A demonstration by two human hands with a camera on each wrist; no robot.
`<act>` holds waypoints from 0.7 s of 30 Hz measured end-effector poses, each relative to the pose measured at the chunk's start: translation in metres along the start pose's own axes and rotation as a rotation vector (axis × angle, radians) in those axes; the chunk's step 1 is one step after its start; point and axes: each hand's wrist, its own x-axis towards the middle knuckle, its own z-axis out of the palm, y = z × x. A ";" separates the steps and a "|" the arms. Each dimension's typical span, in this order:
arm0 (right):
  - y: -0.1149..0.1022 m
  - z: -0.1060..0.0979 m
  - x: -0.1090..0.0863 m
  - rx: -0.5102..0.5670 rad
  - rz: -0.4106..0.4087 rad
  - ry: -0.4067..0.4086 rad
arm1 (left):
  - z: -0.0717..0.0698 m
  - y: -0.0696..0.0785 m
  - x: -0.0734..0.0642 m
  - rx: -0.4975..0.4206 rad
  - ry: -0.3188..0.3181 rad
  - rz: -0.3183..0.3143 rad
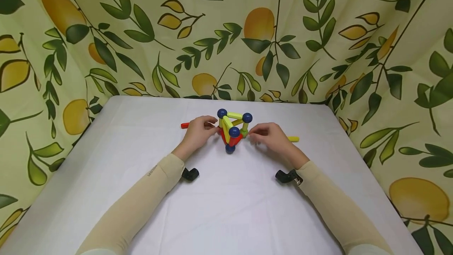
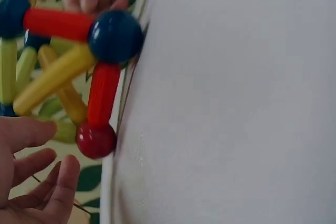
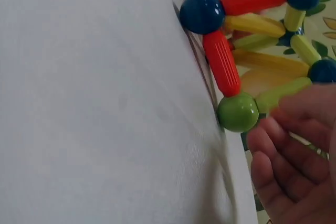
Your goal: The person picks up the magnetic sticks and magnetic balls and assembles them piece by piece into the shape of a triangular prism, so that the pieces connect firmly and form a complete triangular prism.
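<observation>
A frame of magnetic building rods and balls (image 1: pixel 226 123) stands on the white table. Blue balls (image 1: pixel 234 132) top its upper corners, joined by yellow-green and yellow rods. Lower down are red rods (image 2: pixel 104 93), a red ball (image 2: pixel 96 140) and a green ball (image 3: pixel 238 112). My left hand (image 1: pixel 199 133) is at the frame's left side, near the red ball, its fingers loosely bent. On the other side my right hand (image 1: pixel 270 137) has its fingertips beside the green ball, fingers relaxed. Whether either hand touches the frame I cannot tell.
A red rod (image 1: pixel 185 125) lies beyond the left hand, and a yellow rod (image 1: pixel 293 139) lies just right of the right hand. Behind the table's far edge hangs a leaf-patterned curtain (image 1: pixel 212 50). Black wrist cameras (image 1: pixel 191 174) stick out from both sleeves.
</observation>
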 end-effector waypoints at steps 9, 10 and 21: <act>0.010 0.002 0.016 -0.119 -0.006 0.006 | 0.012 0.013 -0.032 0.089 -0.146 -0.007; 0.009 0.003 0.016 -0.132 -0.010 0.004 | 0.014 0.014 -0.033 0.106 -0.159 -0.006; 0.005 0.004 0.011 -0.132 0.014 -0.019 | 0.018 0.010 -0.028 0.129 -0.189 0.015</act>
